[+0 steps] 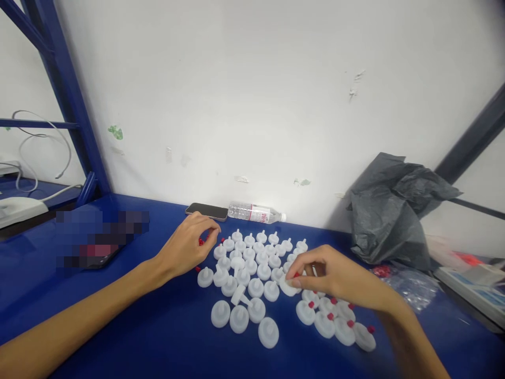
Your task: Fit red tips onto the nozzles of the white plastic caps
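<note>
Several white round plastic caps with small spouts lie spread on the blue table. My left hand hovers at the left edge of the pile, fingers curled over small red pieces. My right hand pinches one white cap with a red piece at its top, fingers closed. Below that hand lie several white caps with red tips fitted.
A phone and a lying water bottle rest against the white wall. A crumpled grey plastic bag sits at the right, with a clear bag of red pieces beside it. Blue shelf posts and cables stand at the left.
</note>
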